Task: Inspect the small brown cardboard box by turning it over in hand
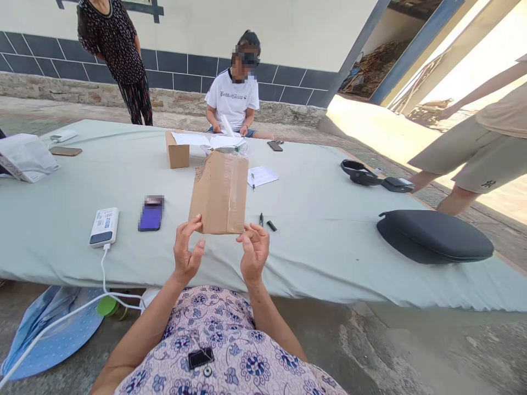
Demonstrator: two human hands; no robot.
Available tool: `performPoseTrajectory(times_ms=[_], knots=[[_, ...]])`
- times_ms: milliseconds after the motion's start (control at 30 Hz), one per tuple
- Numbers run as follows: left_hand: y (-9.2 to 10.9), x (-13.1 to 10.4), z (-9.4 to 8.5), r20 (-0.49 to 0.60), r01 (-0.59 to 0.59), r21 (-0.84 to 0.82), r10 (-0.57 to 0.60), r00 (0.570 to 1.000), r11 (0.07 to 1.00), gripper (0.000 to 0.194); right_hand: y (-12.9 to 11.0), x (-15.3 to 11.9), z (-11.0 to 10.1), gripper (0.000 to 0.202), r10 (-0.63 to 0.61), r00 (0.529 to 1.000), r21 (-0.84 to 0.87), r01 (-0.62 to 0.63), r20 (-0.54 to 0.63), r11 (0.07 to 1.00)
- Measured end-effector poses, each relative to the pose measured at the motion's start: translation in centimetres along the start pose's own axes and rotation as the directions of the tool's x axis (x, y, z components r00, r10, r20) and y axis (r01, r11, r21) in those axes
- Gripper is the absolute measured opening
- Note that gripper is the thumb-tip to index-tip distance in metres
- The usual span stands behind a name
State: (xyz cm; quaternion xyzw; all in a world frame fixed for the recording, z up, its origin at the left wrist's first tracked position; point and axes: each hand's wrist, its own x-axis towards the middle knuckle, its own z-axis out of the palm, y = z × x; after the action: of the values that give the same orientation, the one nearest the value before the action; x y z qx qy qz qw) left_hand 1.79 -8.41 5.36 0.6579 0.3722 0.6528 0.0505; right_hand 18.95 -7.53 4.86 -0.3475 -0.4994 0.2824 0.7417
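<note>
A brown cardboard box (218, 192) with clear tape down its right part is between my two hands at the table's near side. At its lower left corner, the fingertips of my left hand (188, 252) press on the side, with the thumb standing off the cardboard. My right hand (254, 252) has curled fingers against the lower right corner, its thumb close by. Whether the box's underside rests on the cloth is hidden. Just right of it lie a black marker (261, 219) and its black cap (272, 225).
The cloth-covered table (321, 241) also bears a power bank (104, 226) with a white cable, phones, a smaller carton (178, 156), paper (263, 175) with a pen, and a black case (436, 236). A person (233, 99) sits opposite; two others stand nearby.
</note>
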Motion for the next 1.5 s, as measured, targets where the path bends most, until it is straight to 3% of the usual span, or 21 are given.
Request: performPoseTrajectory(times_ms=[133, 233, 400, 533, 700, 933, 1267, 1400, 1500], knots=[[1.2, 0.4, -0.5, -0.003, -0.032, -0.100, 0.032, 0.999, 0.994, 0.039, -2.0, 0.3, -0.6, 0.038, -0.197, 0.980, 0.027, 0.197, 0.033, 0.980], [1.7, 0.4, -0.8, 0.034, 0.029, -0.201, -0.022, 0.999, 0.979, 0.043, -3.1, 0.5, -1.2, 0.048, -0.250, 0.965, -0.032, 0.253, 0.075, 0.967], [1.4, 0.3, -1.3, 0.149, 0.199, -0.309, -0.159, 0.976, 0.930, 0.060, -3.3, 0.7, -2.2, 0.053, -0.217, 0.959, -0.035, 0.227, 0.182, 0.973], [0.5, 0.4, -1.1, 0.288, 0.337, -0.279, -0.256, 0.923, 0.899, 0.080, -2.3, 1.4, -2.0, 0.049, -0.091, 0.963, -0.097, 0.119, 0.253, 0.988], [-0.4, 0.5, -1.0, 0.412, 0.373, -0.221, -0.261, 0.873, 0.901, 0.098, -1.7, 2.8, -0.9, 0.047, -0.001, 0.961, -0.147, 0.043, 0.277, 0.988], [-0.3, 0.0, -0.4, 0.356, 0.424, -0.182, -0.342, 0.869, 0.887, 0.082, -1.6, 3.6, -0.4, 0.047, 0.034, 0.947, -0.158, 0.018, 0.320, 0.987], [0.1, 0.5, -0.1, 0.335, 0.454, -0.226, -0.369, 0.867, 0.862, 0.077, -1.0, 4.7, -2.5, 0.078, 0.088, 0.852, -0.190, 0.014, 0.516, 0.982], [-0.4, 1.3, 0.0, 0.335, 0.456, -0.229, -0.370, 0.867, 0.860, 0.076, -0.1, 6.1, -2.9, 0.076, 0.057, 0.858, -0.180, 0.042, 0.510, 0.983], [-1.0, 1.7, -0.2, 0.348, 0.460, -0.255, -0.363, 0.864, 0.851, 0.075, 0.4, 7.1, -2.6, 0.075, 0.103, 0.861, -0.169, -0.021, 0.498, 0.985]])
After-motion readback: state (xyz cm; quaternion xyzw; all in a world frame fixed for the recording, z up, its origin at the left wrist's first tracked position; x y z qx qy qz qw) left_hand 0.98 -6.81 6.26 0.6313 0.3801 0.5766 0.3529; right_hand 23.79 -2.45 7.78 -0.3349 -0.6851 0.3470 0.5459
